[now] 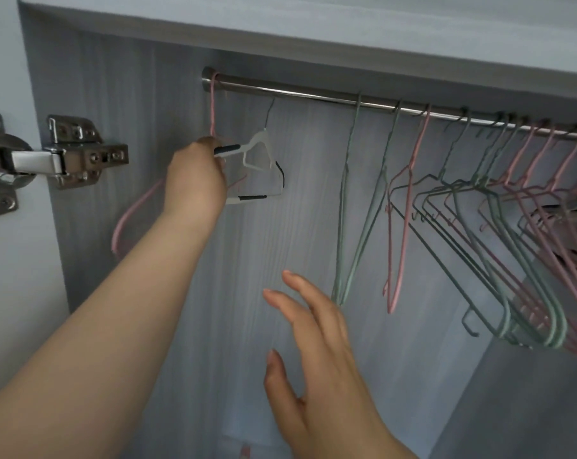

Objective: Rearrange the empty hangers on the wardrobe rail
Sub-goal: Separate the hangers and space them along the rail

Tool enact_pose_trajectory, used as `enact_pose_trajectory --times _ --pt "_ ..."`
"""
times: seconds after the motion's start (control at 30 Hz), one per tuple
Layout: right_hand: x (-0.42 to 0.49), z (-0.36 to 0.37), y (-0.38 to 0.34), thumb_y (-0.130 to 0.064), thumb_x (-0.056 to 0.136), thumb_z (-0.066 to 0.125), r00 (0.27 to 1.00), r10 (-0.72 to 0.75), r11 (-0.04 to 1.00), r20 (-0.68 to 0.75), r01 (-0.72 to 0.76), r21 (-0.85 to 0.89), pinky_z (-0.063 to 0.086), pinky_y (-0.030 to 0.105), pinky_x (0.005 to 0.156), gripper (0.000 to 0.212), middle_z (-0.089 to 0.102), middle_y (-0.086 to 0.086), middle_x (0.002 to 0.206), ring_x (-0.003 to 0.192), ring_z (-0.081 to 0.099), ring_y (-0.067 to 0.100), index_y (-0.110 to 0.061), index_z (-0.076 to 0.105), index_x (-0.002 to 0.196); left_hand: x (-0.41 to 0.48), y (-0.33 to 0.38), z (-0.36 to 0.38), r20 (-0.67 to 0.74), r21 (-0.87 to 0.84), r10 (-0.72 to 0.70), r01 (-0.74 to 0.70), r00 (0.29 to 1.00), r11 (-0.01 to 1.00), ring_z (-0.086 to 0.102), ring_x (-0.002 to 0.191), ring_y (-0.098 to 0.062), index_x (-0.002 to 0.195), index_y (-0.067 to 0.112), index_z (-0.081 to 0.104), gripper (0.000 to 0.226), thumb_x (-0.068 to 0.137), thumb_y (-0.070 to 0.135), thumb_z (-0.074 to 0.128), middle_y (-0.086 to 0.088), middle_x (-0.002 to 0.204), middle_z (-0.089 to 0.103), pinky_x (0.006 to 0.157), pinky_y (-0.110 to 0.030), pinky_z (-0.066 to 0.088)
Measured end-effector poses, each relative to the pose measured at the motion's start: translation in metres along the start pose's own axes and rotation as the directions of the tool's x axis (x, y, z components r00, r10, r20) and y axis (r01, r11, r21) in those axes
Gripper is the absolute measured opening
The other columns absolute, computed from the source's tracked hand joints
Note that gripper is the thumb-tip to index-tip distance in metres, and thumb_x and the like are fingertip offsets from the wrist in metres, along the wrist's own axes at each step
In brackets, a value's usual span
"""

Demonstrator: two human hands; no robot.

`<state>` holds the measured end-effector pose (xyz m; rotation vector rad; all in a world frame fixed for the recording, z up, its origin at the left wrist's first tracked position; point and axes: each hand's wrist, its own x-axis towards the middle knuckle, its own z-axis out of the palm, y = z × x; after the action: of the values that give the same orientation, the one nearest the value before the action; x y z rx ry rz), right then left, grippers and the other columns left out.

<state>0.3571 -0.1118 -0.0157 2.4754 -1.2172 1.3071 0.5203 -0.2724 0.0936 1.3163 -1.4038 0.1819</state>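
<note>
Wardrobe interior, looking up at the rail.

- Rail (pixel 280 91): metal, slanting from upper centre down toward the right edge of the frame, under the wardrobe's top panel (pixel 313 24).
- Pink hanger (pixel 211 107): hooked over the far left end of the rail, hanging down and passing behind the left hand, one arm curving out toward lower left.
- Left hand (pixel 196 175): raised to upper centre-left, just below the left end of the rail, fingers curled round the shoulder of a white hanger (pixel 259 154) with black grip strips. Cannot tell whether also holding the pink hanger.
- White hanger: tilted, just right of the left hand, thin dark hook rising toward the underside of the rail. Hooked on or not: cannot tell.
- Right hand (pixel 317 342): lower centre of frame, open, fingers spread and fairly straight, holding nothing, well below the rail.
- Two green hangers (pixel 340 226): mid-rail, side by side, apart from the rest.
- Lone pink hanger (pixel 403 240): just right of the green pair.
- Bunched hangers (pixel 512 233): pink and green, crowded and overlapping at the right end of the rail.
- Door hinge (pixel 81 157): metal, left edge of frame.
</note>
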Motion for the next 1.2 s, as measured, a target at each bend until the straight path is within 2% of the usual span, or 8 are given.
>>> enact_pose_trajectory --times 0.3,0.57,0.73,0.87,0.97,1.03,1.1,1.2 --pt "-0.010 0.015 0.020 -0.026 0.086 0.038 0.977 -0.001 0.987 0.213 -0.033 0.158 0.012 0.004 0.111 0.057 0.029 -0.009 0.149 0.137 0.021 -0.006 -0.021 0.031 0.142 -0.058 -0.022 -0.006 0.054 -0.126 -0.110 0.116 0.992 0.985 0.066 0.075 -0.029 0.089 0.006 0.064 0.024 0.081 -0.002 0.043 -0.013 0.082 0.069 0.073 -0.041 0.055" --pt "-0.022 0.042 0.074 -0.026 0.096 0.044 0.870 0.257 0.920 0.420 -0.353 0.168 0.006 0.004 0.108 0.056 0.018 -0.009 0.154 0.140 0.015 -0.002 -0.021 0.020 0.146 -0.181 -0.056 -0.042 0.157 -0.224 -0.331 0.360 0.930 0.906 0.063 0.058 -0.004 0.080 0.041 0.057 0.032 0.089 0.012 0.048 0.016 0.072 0.069 0.073 -0.043 0.056" --pt "-0.016 0.054 0.104 -0.022 0.096 0.044 0.802 0.361 0.868 0.475 -0.475 0.143 0.007 0.009 0.105 0.060 0.016 -0.001 0.156 0.143 0.016 0.011 -0.014 0.014 0.147 -0.222 -0.064 -0.052 0.196 -0.217 -0.390 0.428 0.899 0.877 0.061 0.058 0.003 0.081 0.043 0.056 0.035 0.090 0.010 0.048 0.033 0.071 0.065 0.069 -0.032 0.053" --pt "-0.015 0.060 0.134 -0.022 0.094 0.048 0.790 0.428 0.867 0.440 -0.496 0.048 0.010 0.021 0.114 0.065 0.016 0.006 0.156 0.144 0.017 0.018 -0.010 0.013 0.148 -0.245 -0.076 -0.068 0.265 -0.273 -0.440 0.504 0.858 0.819 0.061 0.062 0.002 0.085 0.034 0.061 0.031 0.090 0.006 0.049 0.030 0.065 0.067 0.065 -0.013 0.048" --pt "-0.020 0.055 0.160 -0.032 0.094 0.047 0.722 0.469 0.875 0.509 -0.458 -0.156 0.010 0.031 0.118 0.064 0.017 0.009 0.156 0.145 0.015 0.022 -0.012 0.017 0.147 -0.267 -0.088 -0.084 0.336 -0.291 -0.454 0.549 0.825 0.783 0.065 0.078 -0.005 0.090 0.028 0.064 0.027 0.089 0.005 0.049 0.023 0.073 0.071 0.075 -0.018 0.045" --pt "-0.027 0.047 0.174 -0.038 0.094 0.045 0.659 0.467 0.884 0.590 -0.373 -0.283 0.026 0.035 0.113 0.050 0.042 0.011 0.142 0.134 0.036 0.027 -0.015 0.038 0.137 -0.283 -0.096 -0.094 0.382 -0.275 -0.457 0.571 0.803 0.773 0.064 0.082 0.003 0.092 0.026 0.064 0.026 0.089 0.005 0.049 0.020 0.080 0.072 0.078 -0.013 0.045" --pt "-0.036 0.035 0.175 -0.037 0.095 0.042 0.591 0.461 0.882 0.662 -0.386 -0.269 0.041 0.034 0.088 0.025 0.063 0.010 0.106 0.104 0.057 0.029 -0.018 0.054 0.104 -0.295 -0.103 -0.097 0.430 -0.232 -0.449 0.577 0.783 0.783 0.062 0.082 0.008 0.091 0.029 0.066 0.028 0.088 0.005 0.050 0.021 0.086 0.071 0.076 -0.005 0.044" --pt "-0.052 0.013 0.167 -0.033 0.097 0.040 0.522 0.438 0.878 0.732 -0.424 -0.223 0.040 0.025 0.066 0.027 0.057 0.001 0.071 0.070 0.054 0.019 -0.026 0.048 0.072 -0.305 -0.115 -0.090 0.470 -0.113 -0.466 0.574 0.750 0.811 0.061 0.085 0.006 0.086 0.033 0.068 0.026 0.086 0.010 0.056 0.015 0.086 0.072 0.074 -0.002 0.042"
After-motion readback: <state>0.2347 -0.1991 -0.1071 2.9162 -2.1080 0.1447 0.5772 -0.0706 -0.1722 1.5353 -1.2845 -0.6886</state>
